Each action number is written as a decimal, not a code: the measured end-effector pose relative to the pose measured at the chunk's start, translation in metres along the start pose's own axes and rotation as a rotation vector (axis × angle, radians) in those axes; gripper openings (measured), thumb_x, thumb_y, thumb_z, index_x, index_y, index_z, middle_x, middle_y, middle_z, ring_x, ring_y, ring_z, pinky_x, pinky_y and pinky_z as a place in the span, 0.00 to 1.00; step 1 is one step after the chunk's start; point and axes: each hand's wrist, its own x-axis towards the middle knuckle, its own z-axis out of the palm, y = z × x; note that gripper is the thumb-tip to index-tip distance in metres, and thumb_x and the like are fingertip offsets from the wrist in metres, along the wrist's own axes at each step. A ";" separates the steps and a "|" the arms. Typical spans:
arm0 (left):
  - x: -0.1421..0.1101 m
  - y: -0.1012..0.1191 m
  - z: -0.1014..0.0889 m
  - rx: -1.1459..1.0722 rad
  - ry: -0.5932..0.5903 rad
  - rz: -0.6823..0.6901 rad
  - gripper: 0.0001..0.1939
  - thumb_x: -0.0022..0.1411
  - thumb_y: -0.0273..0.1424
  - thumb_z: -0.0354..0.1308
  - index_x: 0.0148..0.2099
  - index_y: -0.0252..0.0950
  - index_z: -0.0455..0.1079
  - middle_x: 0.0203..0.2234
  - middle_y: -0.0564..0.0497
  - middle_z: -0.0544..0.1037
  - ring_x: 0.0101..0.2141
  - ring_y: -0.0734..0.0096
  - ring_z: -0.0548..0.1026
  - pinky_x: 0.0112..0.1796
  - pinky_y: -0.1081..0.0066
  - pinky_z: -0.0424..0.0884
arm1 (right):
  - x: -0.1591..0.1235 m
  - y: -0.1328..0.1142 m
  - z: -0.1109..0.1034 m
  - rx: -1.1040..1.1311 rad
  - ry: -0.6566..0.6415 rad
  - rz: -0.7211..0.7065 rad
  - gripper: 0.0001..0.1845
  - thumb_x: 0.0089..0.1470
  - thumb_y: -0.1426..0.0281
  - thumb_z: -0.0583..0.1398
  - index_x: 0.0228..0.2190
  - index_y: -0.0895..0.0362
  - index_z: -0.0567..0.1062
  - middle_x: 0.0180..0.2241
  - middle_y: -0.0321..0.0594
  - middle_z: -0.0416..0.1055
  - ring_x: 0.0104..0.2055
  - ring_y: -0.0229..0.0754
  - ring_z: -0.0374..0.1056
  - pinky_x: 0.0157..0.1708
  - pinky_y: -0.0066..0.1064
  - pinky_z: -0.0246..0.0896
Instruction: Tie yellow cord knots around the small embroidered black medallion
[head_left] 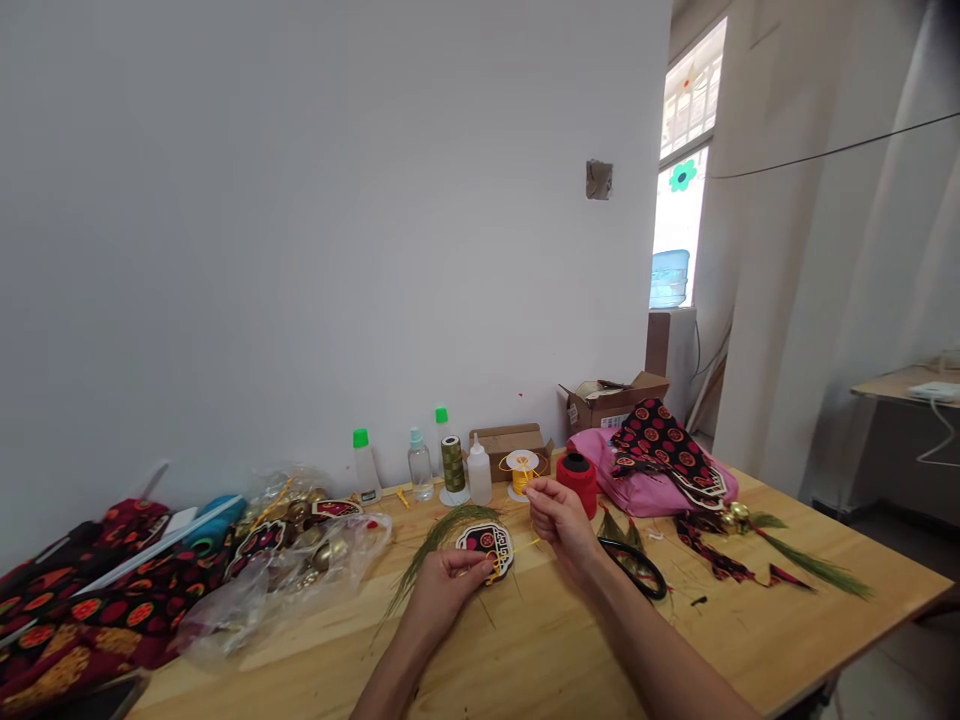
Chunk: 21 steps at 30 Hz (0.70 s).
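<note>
My left hand [444, 582] is closed on a small black embroidered patch [487, 541] with red dots, held just above the wooden table [540, 650]. My right hand [559, 520] pinches a yellow thread [525, 545] that runs from the patch up toward a yellow thread spool [522, 470]. A bundle of green feather strands [435, 545] lies under and behind the patch. A red thread cone [577, 482] stands right behind my right hand.
Black scissors [636, 566] lie right of my right forearm. Small glue bottles [366, 468], an olive thread cone [453, 468] and cardboard boxes [609, 400] line the wall. Patterned fabric [75, 600] and a plastic bag of bells [300, 560] lie left; pink fabric [645, 485] right.
</note>
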 end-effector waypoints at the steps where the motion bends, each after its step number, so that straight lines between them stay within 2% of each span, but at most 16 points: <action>1: 0.000 -0.001 0.000 0.002 -0.002 0.003 0.16 0.41 0.39 0.58 0.29 0.32 0.75 0.23 0.48 0.78 0.25 0.68 0.70 0.27 0.74 0.62 | 0.000 -0.001 0.000 -0.016 0.019 -0.018 0.12 0.35 0.67 0.61 0.22 0.59 0.65 0.10 0.22 0.44 0.12 0.24 0.33 0.12 0.20 0.24; 5: 0.001 -0.002 -0.001 0.020 0.008 -0.006 0.15 0.41 0.38 0.58 0.29 0.32 0.75 0.26 0.47 0.78 0.27 0.66 0.71 0.29 0.72 0.63 | 0.002 -0.003 -0.001 -0.075 0.088 -0.089 0.13 0.34 0.65 0.62 0.22 0.58 0.65 0.11 0.23 0.45 0.12 0.25 0.34 0.12 0.21 0.26; 8: 0.000 0.000 0.000 0.044 0.001 -0.017 0.15 0.40 0.38 0.58 0.28 0.32 0.75 0.24 0.48 0.78 0.25 0.66 0.70 0.28 0.72 0.63 | 0.000 -0.002 0.000 -0.186 0.123 -0.181 0.11 0.36 0.65 0.61 0.22 0.59 0.65 0.12 0.25 0.50 0.13 0.26 0.39 0.13 0.22 0.31; 11: -0.001 0.003 0.000 0.031 -0.005 -0.029 0.15 0.39 0.38 0.59 0.28 0.32 0.75 0.23 0.48 0.78 0.25 0.67 0.70 0.28 0.73 0.63 | -0.005 -0.001 0.002 -0.550 0.104 -0.363 0.08 0.42 0.66 0.56 0.23 0.58 0.67 0.15 0.29 0.55 0.16 0.29 0.47 0.16 0.23 0.40; 14: -0.002 0.004 0.000 0.006 -0.008 -0.037 0.14 0.39 0.37 0.59 0.28 0.31 0.75 0.21 0.48 0.78 0.24 0.69 0.70 0.27 0.74 0.63 | -0.012 0.000 0.003 -1.016 -0.042 -0.467 0.07 0.48 0.68 0.52 0.25 0.57 0.68 0.18 0.33 0.61 0.20 0.33 0.54 0.21 0.25 0.44; 16: -0.001 0.001 0.000 -0.015 -0.008 -0.048 0.14 0.39 0.37 0.59 0.27 0.31 0.75 0.20 0.49 0.77 0.22 0.71 0.69 0.25 0.75 0.62 | -0.016 -0.001 0.004 -1.252 -0.120 -0.470 0.08 0.50 0.69 0.50 0.26 0.55 0.68 0.21 0.34 0.66 0.23 0.34 0.58 0.22 0.26 0.44; 18: 0.000 -0.002 0.000 -0.039 -0.011 -0.064 0.15 0.39 0.38 0.60 0.28 0.31 0.75 0.19 0.49 0.77 0.20 0.72 0.69 0.23 0.76 0.61 | -0.018 -0.002 0.004 -1.396 -0.149 -0.430 0.09 0.51 0.70 0.48 0.26 0.55 0.67 0.22 0.34 0.67 0.24 0.35 0.60 0.23 0.26 0.42; 21: 0.001 -0.004 0.001 -0.041 0.002 -0.079 0.17 0.38 0.39 0.60 0.27 0.30 0.74 0.16 0.51 0.76 0.18 0.74 0.67 0.20 0.77 0.59 | -0.018 -0.001 0.003 -1.428 -0.204 -0.340 0.11 0.53 0.69 0.46 0.26 0.55 0.66 0.19 0.32 0.67 0.23 0.35 0.60 0.22 0.26 0.42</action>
